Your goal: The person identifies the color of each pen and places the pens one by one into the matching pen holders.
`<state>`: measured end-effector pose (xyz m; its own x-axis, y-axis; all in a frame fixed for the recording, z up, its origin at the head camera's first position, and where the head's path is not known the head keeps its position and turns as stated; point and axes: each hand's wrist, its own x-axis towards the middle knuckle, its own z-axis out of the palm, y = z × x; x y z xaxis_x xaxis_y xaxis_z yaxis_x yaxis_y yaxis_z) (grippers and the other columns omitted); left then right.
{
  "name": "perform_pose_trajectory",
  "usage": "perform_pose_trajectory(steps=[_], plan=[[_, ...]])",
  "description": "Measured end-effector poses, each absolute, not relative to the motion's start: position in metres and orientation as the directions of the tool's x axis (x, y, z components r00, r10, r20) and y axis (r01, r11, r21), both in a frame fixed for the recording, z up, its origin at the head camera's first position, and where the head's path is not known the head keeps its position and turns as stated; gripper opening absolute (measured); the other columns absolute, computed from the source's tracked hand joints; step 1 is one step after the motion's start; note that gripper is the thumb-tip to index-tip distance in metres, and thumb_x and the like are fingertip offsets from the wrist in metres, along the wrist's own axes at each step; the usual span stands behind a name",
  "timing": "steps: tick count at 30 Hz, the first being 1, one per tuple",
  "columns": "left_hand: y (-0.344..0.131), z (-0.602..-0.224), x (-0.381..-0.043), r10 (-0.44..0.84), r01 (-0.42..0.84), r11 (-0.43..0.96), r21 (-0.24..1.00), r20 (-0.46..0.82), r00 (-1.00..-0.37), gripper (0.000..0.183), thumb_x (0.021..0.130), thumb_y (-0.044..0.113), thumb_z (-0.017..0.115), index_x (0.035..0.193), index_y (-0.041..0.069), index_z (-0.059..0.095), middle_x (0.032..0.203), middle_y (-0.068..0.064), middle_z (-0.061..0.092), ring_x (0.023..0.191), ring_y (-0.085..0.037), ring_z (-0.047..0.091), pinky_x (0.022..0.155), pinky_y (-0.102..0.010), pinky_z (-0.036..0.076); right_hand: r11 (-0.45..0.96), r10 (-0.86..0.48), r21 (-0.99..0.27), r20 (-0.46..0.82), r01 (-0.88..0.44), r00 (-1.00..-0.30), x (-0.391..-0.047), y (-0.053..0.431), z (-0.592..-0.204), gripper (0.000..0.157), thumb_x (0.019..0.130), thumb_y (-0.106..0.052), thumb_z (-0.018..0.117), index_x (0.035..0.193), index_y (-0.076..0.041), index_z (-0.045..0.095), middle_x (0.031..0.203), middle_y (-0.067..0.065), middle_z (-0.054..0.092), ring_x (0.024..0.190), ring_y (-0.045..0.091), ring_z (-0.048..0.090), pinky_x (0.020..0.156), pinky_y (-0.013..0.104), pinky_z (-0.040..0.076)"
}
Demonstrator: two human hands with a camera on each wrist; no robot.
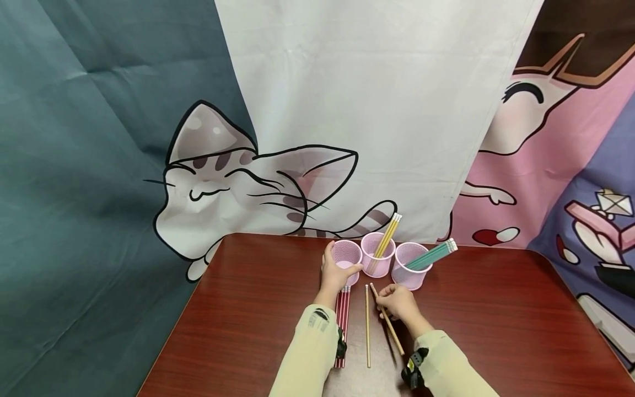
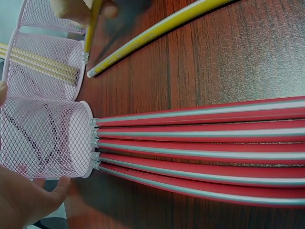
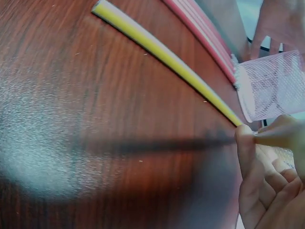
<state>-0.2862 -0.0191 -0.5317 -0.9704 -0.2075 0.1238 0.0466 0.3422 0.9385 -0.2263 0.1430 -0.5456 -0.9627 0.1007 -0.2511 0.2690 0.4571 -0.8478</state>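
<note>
My left hand grips the left pink mesh pencil cup, thumb across its front and fingers round its left side. This cup holds no pencils. Between the thumb and fingers of my right hand is a yellow pencil, lifted over the table at a slant, its eraser end toward the cups. Another yellow pencil lies to its left on the table. Several red pencils lie side by side, eraser ends close to the left cup's base; my left forearm partly covers them in the head view.
The middle pink cup holds yellow pencils. In the right pink cup, green pencils lean to the right. All three cups stand in a row near the back of the brown table, before a printed curtain.
</note>
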Motion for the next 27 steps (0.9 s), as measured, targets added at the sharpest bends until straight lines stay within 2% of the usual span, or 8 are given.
perform_pose_trajectory(steps=[4,8,15,22,27], plan=[[-0.019,-0.532,-0.287,-0.206,0.035,0.337,0.941,0.11,-0.972,0.099,0.054,0.022,0.09,0.138,0.018,0.036,0.131,-0.014,0.044,0.117,-0.035,0.045,0.096,-0.046,0.037,0.366,0.078,-0.883,-0.286,0.294,-0.955,-0.226,0.142,-0.536,0.018,0.077,-0.001,0.063,0.092,0.005,0.057,0.065,0.009,0.063,0.049,0.022,0.062,0.041,0.03,0.048],[-0.019,-0.533,-0.288,-0.204,0.025,0.331,0.943,0.097,-0.974,0.099,0.055,0.022,0.09,0.138,0.019,0.036,0.132,-0.013,0.044,0.117,-0.033,0.045,0.097,-0.045,0.036,0.317,0.057,-0.909,-0.267,0.271,-0.962,-0.227,0.141,-0.528,0.023,0.079,0.001,0.064,0.099,0.01,0.059,0.069,0.016,0.064,0.049,0.021,0.061,0.042,0.029,0.048],[-0.02,-0.535,-0.289,-0.2,0.031,0.337,0.941,0.104,-0.974,0.1,0.054,0.023,0.09,0.138,0.018,0.036,0.132,-0.014,0.044,0.117,-0.032,0.045,0.098,-0.043,0.036,0.246,0.035,-0.949,-0.196,0.199,-0.98,-0.231,0.143,-0.518,0.027,0.08,0.004,0.064,0.105,0.016,0.059,0.07,0.015,0.065,0.049,0.017,0.057,0.049,0.037,0.052],[-0.02,-0.536,-0.289,-0.195,0.042,0.34,0.939,0.115,-0.974,0.1,0.055,0.023,0.09,0.138,0.015,0.035,0.132,-0.013,0.043,0.117,-0.032,0.045,0.098,-0.043,0.036,0.262,0.037,-0.951,-0.157,0.161,-0.987,-0.234,0.146,-0.509,0.027,0.081,0.003,0.065,0.103,0.017,0.059,0.074,0.013,0.066,0.058,0.016,0.059,0.057,0.041,0.054],[-0.021,-0.533,-0.287,-0.193,0.043,0.338,0.94,0.115,-0.974,0.1,0.055,0.022,0.09,0.139,0.015,0.035,0.132,-0.013,0.043,0.117,-0.032,0.045,0.098,-0.044,0.036,0.243,0.03,-0.958,-0.151,0.154,-0.988,-0.236,0.149,-0.504,0.027,0.082,0.002,0.065,0.103,0.017,0.057,0.083,0.019,0.067,0.065,0.014,0.061,0.059,0.042,0.054]])
